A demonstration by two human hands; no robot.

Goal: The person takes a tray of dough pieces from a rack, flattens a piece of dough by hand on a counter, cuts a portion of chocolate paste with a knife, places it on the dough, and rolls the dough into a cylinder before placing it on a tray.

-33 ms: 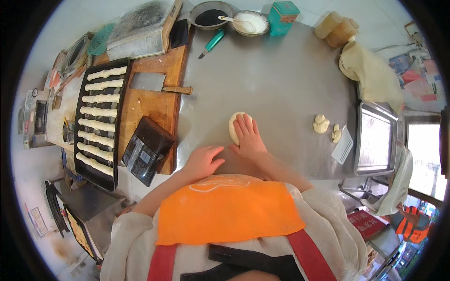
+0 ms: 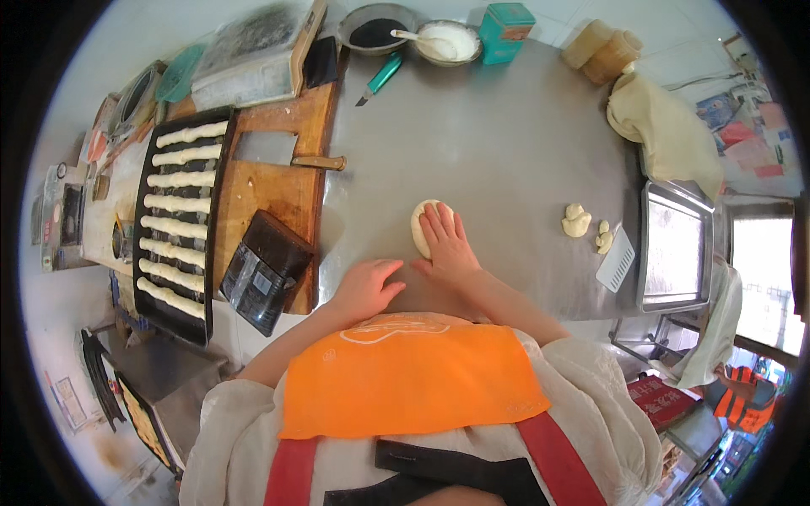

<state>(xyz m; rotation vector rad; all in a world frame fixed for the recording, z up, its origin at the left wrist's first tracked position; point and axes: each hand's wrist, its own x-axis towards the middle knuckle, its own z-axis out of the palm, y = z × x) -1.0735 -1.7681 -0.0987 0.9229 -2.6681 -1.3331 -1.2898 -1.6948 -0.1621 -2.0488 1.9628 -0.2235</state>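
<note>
A flat oval piece of pale dough (image 2: 421, 236) lies on the steel worktop, partly hidden under my right hand (image 2: 445, 244). That hand rests on it palm down, fingers stretched out. To its left, my left hand (image 2: 367, 287) hovers near the worktop's front edge, holding nothing, with thumb and fingers apart. Farther right on the steel sit a small lump of dough (image 2: 576, 221) and some smaller dough scraps (image 2: 604, 238). Beside these scraps lies a slotted white scraper (image 2: 617, 260).
At left, a black tray (image 2: 221, 152) of several dough strips overlaps a wooden board (image 2: 278, 196) with a cleaver (image 2: 319, 162). A green-handled knife (image 2: 384, 76), bowls of black (image 2: 375, 34) and white (image 2: 451, 40) contents and a green tin (image 2: 508, 34) stand behind. A metal tray (image 2: 675, 244) is at right.
</note>
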